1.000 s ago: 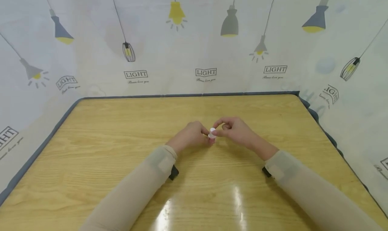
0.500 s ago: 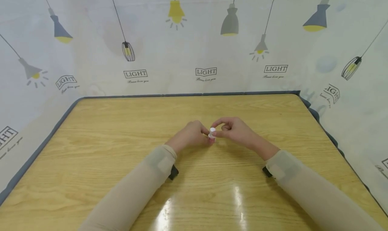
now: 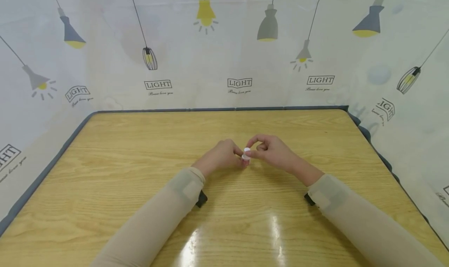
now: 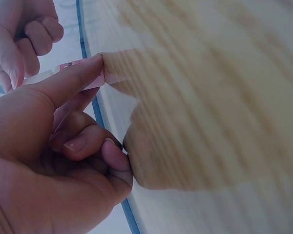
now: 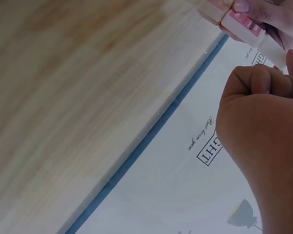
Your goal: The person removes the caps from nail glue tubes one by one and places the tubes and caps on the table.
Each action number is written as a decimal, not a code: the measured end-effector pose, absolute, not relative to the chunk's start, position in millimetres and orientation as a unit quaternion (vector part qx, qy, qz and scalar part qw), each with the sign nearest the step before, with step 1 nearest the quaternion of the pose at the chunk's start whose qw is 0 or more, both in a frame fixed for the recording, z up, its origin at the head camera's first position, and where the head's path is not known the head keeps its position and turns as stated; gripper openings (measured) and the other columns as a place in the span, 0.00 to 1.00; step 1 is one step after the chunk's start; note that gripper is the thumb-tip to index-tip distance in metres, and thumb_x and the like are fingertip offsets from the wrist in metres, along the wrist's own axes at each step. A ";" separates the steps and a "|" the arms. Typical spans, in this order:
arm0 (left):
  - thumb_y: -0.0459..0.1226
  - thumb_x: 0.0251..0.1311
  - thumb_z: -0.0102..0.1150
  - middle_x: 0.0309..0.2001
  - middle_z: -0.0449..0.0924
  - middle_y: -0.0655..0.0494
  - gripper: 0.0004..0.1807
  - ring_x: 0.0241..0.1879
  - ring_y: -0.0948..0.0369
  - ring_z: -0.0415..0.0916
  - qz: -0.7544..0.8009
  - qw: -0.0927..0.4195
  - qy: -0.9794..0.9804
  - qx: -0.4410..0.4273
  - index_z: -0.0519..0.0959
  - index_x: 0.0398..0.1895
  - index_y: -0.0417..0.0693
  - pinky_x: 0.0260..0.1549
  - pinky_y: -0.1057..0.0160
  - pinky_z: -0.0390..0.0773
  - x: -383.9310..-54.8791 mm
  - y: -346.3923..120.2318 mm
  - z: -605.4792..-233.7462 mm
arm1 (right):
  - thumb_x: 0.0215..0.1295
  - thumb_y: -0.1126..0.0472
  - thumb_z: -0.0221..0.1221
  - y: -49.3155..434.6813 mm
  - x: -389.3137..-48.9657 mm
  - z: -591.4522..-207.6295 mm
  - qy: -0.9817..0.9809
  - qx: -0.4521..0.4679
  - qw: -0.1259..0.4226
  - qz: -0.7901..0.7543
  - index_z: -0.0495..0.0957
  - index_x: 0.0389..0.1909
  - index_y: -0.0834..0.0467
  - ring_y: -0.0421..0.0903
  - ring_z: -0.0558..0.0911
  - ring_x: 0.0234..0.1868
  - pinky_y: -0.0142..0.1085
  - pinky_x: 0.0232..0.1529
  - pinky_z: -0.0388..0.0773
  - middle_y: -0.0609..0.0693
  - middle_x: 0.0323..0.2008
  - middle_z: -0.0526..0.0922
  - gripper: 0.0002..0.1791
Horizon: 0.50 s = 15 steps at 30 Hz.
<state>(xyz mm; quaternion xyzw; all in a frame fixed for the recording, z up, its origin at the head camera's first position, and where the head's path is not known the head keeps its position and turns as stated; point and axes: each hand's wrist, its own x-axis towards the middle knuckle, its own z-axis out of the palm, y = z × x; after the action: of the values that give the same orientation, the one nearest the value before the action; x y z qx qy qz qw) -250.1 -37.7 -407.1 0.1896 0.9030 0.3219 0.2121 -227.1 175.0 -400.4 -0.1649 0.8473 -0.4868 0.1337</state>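
Observation:
A small white bottle with a pink label stands upright on the table in the head view. My left hand holds its body from the left between thumb and finger; the remaining fingers are curled near the tabletop in the left wrist view. From the other side, my right hand pinches the white cap at the top. In the right wrist view the label shows below the cap, and the right fingertips are partly cut off by the frame's edge. Whether the cap is loose cannot be told.
The wooden table has a dark blue edge strip along its back and sides. White cloth printed with lamps hangs behind and beside it. Black wrist straps show under both sleeves.

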 end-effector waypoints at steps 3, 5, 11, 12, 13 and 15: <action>0.43 0.63 0.77 0.46 0.91 0.60 0.06 0.48 0.61 0.75 0.322 0.214 0.902 0.190 0.94 0.41 0.56 0.60 0.54 0.76 -250.2 -37.3 -407.2 | 0.76 0.53 0.65 176.4 -227.3 -401.0 0.843 -0.174 0.136 -0.490 0.83 0.54 0.54 0.40 0.55 0.16 0.33 0.21 0.56 0.41 0.15 0.58 0.13; 0.43 0.63 0.77 0.45 0.92 0.61 0.06 0.48 0.61 0.76 0.322 0.214 0.902 0.191 0.94 0.41 0.57 0.60 0.54 0.76 -250.2 -37.0 -407.1 | 0.77 0.54 0.64 177.2 -227.4 -400.9 0.843 -0.179 0.136 -0.490 0.83 0.56 0.56 0.40 0.55 0.16 0.33 0.21 0.56 0.42 0.15 0.58 0.14; 0.43 0.63 0.76 0.43 0.92 0.61 0.05 0.47 0.61 0.76 0.323 0.215 0.902 0.190 0.94 0.39 0.56 0.58 0.54 0.76 -249.8 -36.8 -406.4 | 0.77 0.58 0.63 178.3 -227.0 -399.5 0.841 -0.186 0.135 -0.490 0.84 0.59 0.57 0.40 0.55 0.17 0.32 0.22 0.57 0.42 0.15 0.58 0.15; 0.43 0.63 0.76 0.43 0.92 0.61 0.05 0.47 0.61 0.76 0.324 0.217 0.901 0.190 0.94 0.39 0.56 0.58 0.54 0.77 -249.6 -36.8 -406.2 | 0.77 0.58 0.63 178.3 -226.9 -399.3 0.840 -0.187 0.134 -0.491 0.84 0.60 0.57 0.40 0.56 0.17 0.32 0.22 0.57 0.42 0.15 0.59 0.15; 0.43 0.63 0.76 0.44 0.92 0.61 0.05 0.47 0.61 0.76 0.325 0.219 0.901 0.188 0.94 0.39 0.56 0.59 0.54 0.76 -249.6 -36.8 -406.2 | 0.77 0.59 0.63 178.3 -226.8 -399.4 0.839 -0.189 0.134 -0.492 0.84 0.60 0.57 0.40 0.56 0.17 0.32 0.22 0.57 0.42 0.15 0.59 0.15; 0.43 0.63 0.77 0.45 0.92 0.60 0.05 0.49 0.61 0.76 0.326 0.223 0.900 0.183 0.94 0.40 0.56 0.61 0.53 0.76 -249.7 -36.7 -405.5 | 0.76 0.58 0.64 178.0 -226.6 -399.4 0.837 -0.189 0.136 -0.495 0.83 0.61 0.58 0.39 0.56 0.17 0.32 0.22 0.57 0.41 0.15 0.59 0.17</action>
<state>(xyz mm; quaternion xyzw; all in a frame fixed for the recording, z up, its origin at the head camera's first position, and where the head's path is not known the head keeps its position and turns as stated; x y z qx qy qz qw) -249.7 -36.7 -405.5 0.1831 0.9002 0.3260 0.2233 -226.6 178.0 -399.4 -0.1889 0.8373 -0.4948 0.1357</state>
